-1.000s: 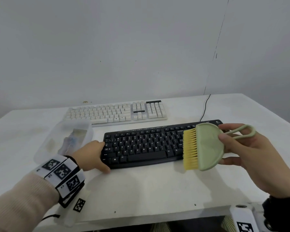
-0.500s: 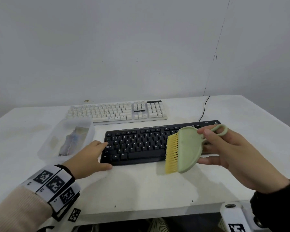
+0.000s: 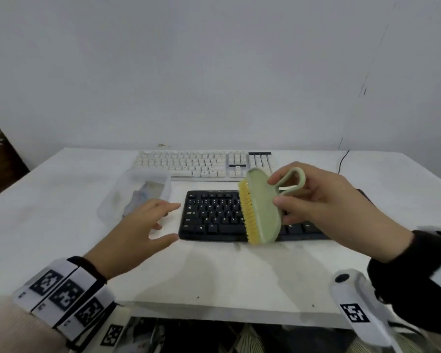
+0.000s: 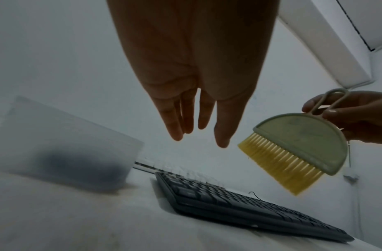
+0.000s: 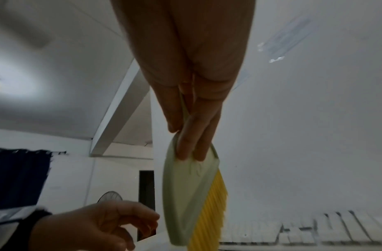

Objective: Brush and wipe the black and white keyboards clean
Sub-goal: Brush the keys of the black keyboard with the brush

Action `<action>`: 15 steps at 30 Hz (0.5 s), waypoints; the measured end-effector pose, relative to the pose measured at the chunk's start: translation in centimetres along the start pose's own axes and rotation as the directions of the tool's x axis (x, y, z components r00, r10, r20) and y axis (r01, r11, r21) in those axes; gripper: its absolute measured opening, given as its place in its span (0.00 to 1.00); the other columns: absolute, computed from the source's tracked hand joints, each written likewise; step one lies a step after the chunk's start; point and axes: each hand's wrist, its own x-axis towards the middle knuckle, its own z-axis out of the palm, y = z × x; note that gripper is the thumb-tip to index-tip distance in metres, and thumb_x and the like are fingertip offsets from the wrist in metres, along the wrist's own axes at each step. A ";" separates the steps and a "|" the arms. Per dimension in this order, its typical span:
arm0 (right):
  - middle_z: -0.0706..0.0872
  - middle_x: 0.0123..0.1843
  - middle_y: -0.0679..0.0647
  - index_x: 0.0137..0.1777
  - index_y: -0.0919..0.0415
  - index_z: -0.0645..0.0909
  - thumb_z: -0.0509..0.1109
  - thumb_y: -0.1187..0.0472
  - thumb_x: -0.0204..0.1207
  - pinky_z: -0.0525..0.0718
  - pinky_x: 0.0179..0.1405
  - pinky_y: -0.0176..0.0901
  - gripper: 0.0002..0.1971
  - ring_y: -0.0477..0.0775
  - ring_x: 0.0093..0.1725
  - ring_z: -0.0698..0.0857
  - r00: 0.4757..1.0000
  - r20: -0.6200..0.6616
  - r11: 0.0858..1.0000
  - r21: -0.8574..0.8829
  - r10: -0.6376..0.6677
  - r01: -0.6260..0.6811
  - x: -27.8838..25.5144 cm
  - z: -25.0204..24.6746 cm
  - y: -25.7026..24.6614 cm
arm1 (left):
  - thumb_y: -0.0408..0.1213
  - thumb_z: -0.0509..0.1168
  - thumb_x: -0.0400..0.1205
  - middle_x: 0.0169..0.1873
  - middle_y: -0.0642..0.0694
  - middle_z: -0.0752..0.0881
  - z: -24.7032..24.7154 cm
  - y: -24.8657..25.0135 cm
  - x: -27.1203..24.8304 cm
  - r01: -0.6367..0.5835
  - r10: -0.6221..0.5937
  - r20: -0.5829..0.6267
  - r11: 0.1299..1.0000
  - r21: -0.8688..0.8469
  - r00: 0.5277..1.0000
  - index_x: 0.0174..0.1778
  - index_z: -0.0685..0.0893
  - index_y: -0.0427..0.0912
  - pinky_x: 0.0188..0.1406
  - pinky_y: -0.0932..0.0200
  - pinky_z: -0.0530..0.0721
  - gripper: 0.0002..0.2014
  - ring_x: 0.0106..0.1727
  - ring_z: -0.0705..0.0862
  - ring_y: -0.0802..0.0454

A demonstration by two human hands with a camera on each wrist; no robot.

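The black keyboard [image 3: 214, 215] [image 4: 245, 203] lies near the front of the white table [image 3: 61, 200]. Behind it sits the white keyboard [image 3: 189, 164] [image 5: 292, 229]. My right hand [image 3: 323, 197] [image 5: 190, 129] holds a pale green brush [image 3: 261, 205] [image 4: 297, 144] [image 5: 185, 195] by its loop handle, in the air above the black keyboard's middle, yellow bristles [image 3: 247, 212] facing left. My left hand [image 3: 148, 225] [image 4: 198, 122] [image 5: 95, 224] hovers just left of the black keyboard with fingers spread and holds nothing.
A clear plastic box [image 3: 138, 197] [image 4: 63, 149] with a cloth-like item inside stands left of the black keyboard, behind my left hand. A black cable [image 3: 343, 159] runs off the table's back right. The wall stands close behind the table.
My right hand carried the brush leftward, from the black keyboard's right end to over its middle. My left hand lifted off the keyboard's left edge and opened.
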 end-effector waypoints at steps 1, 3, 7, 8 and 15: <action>0.85 0.42 0.54 0.50 0.58 0.82 0.70 0.69 0.76 0.90 0.40 0.42 0.07 0.45 0.37 0.87 0.999 0.009 0.998 -0.055 -0.034 0.034 0.6 0.5 -0.5 | 0.44 0.72 0.76 0.58 0.69 0.74 -0.7 -0.2 0.0 0.003 -0.003 -0.013 1.000 0.001 1.000 0.66 0.70 0.63 0.54 0.79 0.75 0.26 0.56 0.78 0.65; 0.85 0.45 0.51 0.50 0.56 0.82 0.70 0.68 0.76 0.91 0.40 0.43 0.08 0.45 0.41 0.87 0.995 0.041 0.986 -0.140 -0.089 0.094 1.9 1.5 -1.5 | 0.56 0.70 0.74 0.58 0.70 0.74 -2.0 -1.0 0.1 0.004 -0.004 -0.033 1.000 0.004 0.999 0.66 0.70 0.65 0.54 0.77 0.76 0.25 0.54 0.80 0.63; 0.85 0.45 0.49 0.52 0.55 0.81 0.71 0.66 0.76 0.89 0.42 0.43 0.08 0.42 0.41 0.85 0.972 0.124 0.940 -0.259 -0.198 0.224 5.4 4.8 -3.0 | 0.57 0.68 0.76 0.58 0.72 0.72 -4.5 -3.6 1.0 0.035 -0.031 -0.066 0.998 0.056 0.997 0.70 0.71 0.60 0.57 0.67 0.75 0.27 0.56 0.75 0.63; 0.85 0.44 0.48 0.52 0.55 0.80 0.71 0.65 0.77 0.89 0.43 0.44 0.08 0.43 0.41 0.85 0.966 0.141 0.928 -0.278 -0.218 0.250 6.5 5.9 -3.3 | 0.52 0.70 0.76 0.59 0.69 0.72 -4.9 -4.4 1.2 0.073 -0.068 -0.066 0.995 0.066 0.995 0.72 0.70 0.58 0.59 0.66 0.72 0.28 0.58 0.73 0.62; 0.81 0.44 0.47 0.59 0.58 0.78 0.67 0.63 0.79 0.81 0.48 0.37 0.10 0.46 0.42 0.80 0.917 0.228 0.839 -0.376 -0.326 0.392 13.7 14.3 -4.0 | 0.47 0.73 0.74 0.65 0.59 0.71 -7.8 -10.7 1.5 0.167 -0.168 0.002 0.983 0.070 0.986 0.76 0.63 0.56 0.64 0.65 0.70 0.36 0.66 0.71 0.61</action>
